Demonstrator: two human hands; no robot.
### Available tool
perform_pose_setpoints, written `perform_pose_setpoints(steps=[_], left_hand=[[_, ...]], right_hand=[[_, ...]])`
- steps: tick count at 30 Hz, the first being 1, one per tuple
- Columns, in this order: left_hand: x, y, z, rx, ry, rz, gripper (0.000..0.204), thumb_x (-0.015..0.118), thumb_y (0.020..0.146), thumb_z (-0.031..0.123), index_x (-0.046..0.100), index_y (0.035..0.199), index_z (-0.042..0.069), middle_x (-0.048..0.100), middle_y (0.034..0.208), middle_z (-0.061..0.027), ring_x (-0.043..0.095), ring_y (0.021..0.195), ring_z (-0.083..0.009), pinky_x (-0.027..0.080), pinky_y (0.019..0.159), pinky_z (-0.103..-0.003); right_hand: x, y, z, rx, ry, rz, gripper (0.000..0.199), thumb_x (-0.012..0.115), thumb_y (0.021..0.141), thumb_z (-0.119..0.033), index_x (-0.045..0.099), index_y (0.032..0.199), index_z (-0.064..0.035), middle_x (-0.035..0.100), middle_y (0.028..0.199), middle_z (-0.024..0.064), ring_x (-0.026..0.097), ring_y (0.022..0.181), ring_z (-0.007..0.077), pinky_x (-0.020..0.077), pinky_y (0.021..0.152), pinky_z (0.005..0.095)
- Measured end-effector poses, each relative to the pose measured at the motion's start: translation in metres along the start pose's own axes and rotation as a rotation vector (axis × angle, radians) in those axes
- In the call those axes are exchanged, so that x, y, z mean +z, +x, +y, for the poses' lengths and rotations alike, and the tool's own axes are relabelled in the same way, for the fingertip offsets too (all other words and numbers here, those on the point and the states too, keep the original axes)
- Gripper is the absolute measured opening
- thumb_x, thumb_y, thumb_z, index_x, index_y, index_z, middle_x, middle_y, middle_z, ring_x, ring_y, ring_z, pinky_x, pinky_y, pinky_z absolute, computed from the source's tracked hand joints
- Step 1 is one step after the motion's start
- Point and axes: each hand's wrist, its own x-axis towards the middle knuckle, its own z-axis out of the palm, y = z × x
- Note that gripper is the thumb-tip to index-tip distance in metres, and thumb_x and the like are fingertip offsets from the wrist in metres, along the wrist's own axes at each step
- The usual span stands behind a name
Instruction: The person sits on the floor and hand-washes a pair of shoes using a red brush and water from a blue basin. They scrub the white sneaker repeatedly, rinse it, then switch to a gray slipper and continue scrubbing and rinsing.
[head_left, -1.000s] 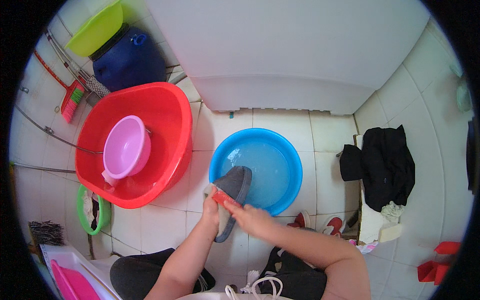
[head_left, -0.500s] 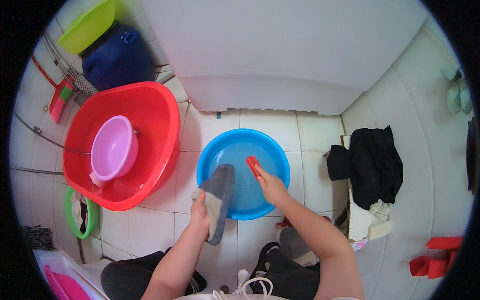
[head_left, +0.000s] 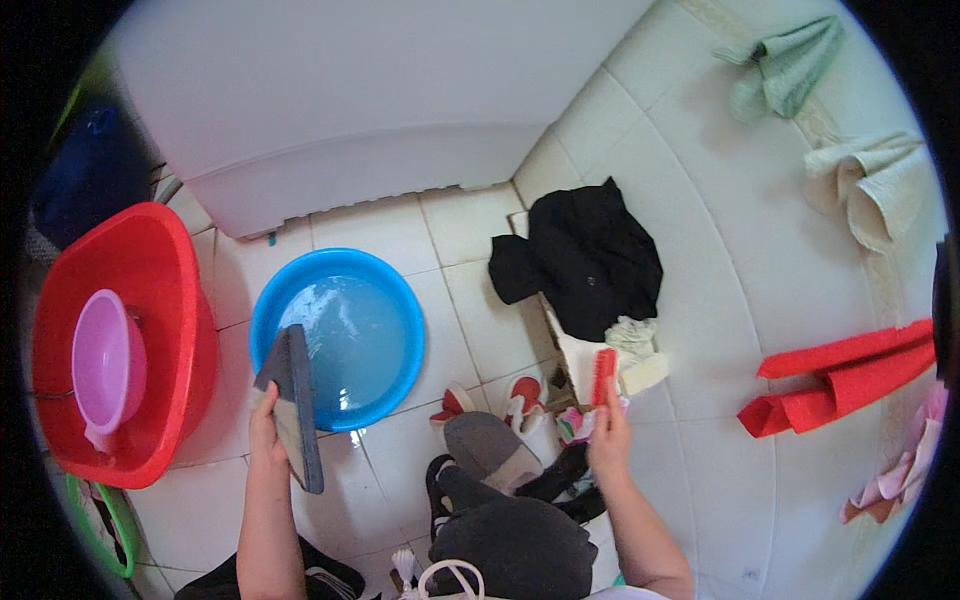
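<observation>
My left hand point(head_left: 263, 430) is closed round a grey slipper point(head_left: 304, 410) with a pale lining. The slipper is tilted on its side, over the near left rim of a blue basin point(head_left: 416, 325) that holds cloudy water. Well to the right, my right hand point(head_left: 608, 445) grips a red scrubbing brush point(head_left: 604, 378), bristles toward the right. The brush is close to a pale yellow bar of soap point(head_left: 645, 373) at the end of a white box point(head_left: 578, 362). A second grey slipper point(head_left: 484, 446) lies on the floor by my knee.
Black clothing point(head_left: 590, 260) covers the box. Red-and-white shoes point(head_left: 524, 397) are beside it. At left, a red tub point(head_left: 190, 300) holds a pink basin point(head_left: 108, 345). A white appliance point(head_left: 370, 110) stands behind; a red towel point(head_left: 840, 390) hangs on the right wall.
The view has swung to the right. My right hand has carried the brush from above the basin over to the box and soap. The slipper in my left hand has turned more edge-on.
</observation>
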Motion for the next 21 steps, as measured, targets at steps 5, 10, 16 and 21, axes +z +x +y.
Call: perform_pose_setpoints(steps=[5, 10, 16, 21], left_hand=[[0.006, -0.004, -0.001, 0.048, -0.002, 0.011, 0.041, 0.064, 0.094, 0.037, 0.059, 0.120, 0.006, 0.069, 0.101, -0.0110, 0.068, 0.082, -0.0249, 0.057, 0.065, -0.038], [0.010, -0.012, 0.003, 0.138, 0.060, 0.144, 0.040, 0.063, 0.093, 0.040, 0.061, 0.119, 0.010, 0.069, 0.105, -0.0090, 0.066, 0.090, -0.0254, 0.054, 0.073, -0.040], [-0.015, 0.001, -0.005, 0.028, -0.075, -0.010, 0.042, 0.062, 0.093, 0.043, 0.060, 0.121, 0.012, 0.068, 0.107, -0.0096, 0.064, 0.096, -0.0289, 0.051, 0.083, -0.044], [-0.036, 0.015, -0.023, -0.045, -0.115, 0.154, 0.044, 0.059, 0.095, 0.044, 0.058, 0.121, 0.009, 0.067, 0.109, -0.0135, 0.065, 0.094, -0.0322, 0.052, 0.082, -0.048]], right_hand=[[-0.074, 0.030, 0.048, 0.096, -0.631, -0.091, 0.047, 0.047, 0.100, -0.018, 0.044, 0.147, -0.0236, 0.064, 0.114, 0.0255, 0.064, 0.103, 0.0381, 0.0492, 0.089, 0.0428], [-0.084, 0.041, 0.053, 0.037, -0.438, 0.127, 0.044, 0.045, 0.101, -0.024, 0.046, 0.145, -0.0257, 0.065, 0.104, 0.0272, 0.064, 0.094, 0.0425, 0.0498, 0.082, 0.0478], [-0.114, 0.048, 0.067, 0.296, -0.536, 0.033, 0.043, 0.044, 0.102, -0.025, 0.047, 0.145, -0.0187, 0.060, 0.123, 0.0256, 0.061, 0.112, 0.0380, 0.0471, 0.093, 0.0427], [-0.054, 0.053, 0.007, -0.062, -0.303, -0.051, 0.043, 0.042, 0.101, -0.020, 0.047, 0.144, -0.0142, 0.065, 0.116, 0.0236, 0.064, 0.099, 0.0401, 0.0505, 0.087, 0.0466]])
